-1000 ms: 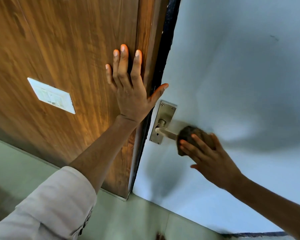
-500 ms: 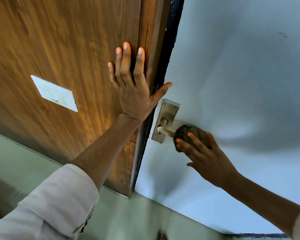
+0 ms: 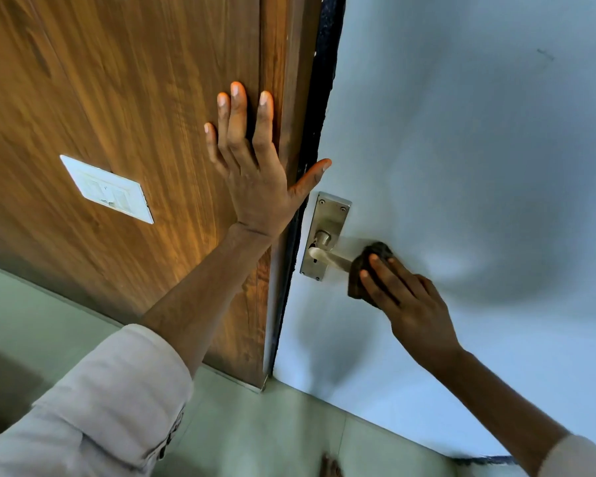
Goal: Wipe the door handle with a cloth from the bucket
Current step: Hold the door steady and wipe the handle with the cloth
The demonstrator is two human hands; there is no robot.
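The right hand point(image 3: 412, 304) is pressing a dark cloth point(image 3: 367, 270) around the far end of the door handle point(image 3: 334, 258), fingers point(image 3: 382, 280) curled over the cloth so that it is bunched against the metal lever. The handle is sticking out from a steel plate point(image 3: 326, 235) on the pale door point(image 3: 479, 166), just beside the door's edge. The left hand point(image 3: 255, 173) is lying flat and spread wide on the wooden panel point(image 3: 117, 98), holding nothing, with its thumb reaching towards the gap at the door edge; it seems to be steadying the person. A white switch plate point(image 3: 107, 189) is sitting on the panel well apart from the work. The bucket is not showing here. To do this step well, the cloth should be wrapping the lever all round, not only on top, and sliding along it towards the plate, where the bare metal near the spindle is not yet covered. Pressure should be staying light enough that the lever is not pushed down and the door swung.
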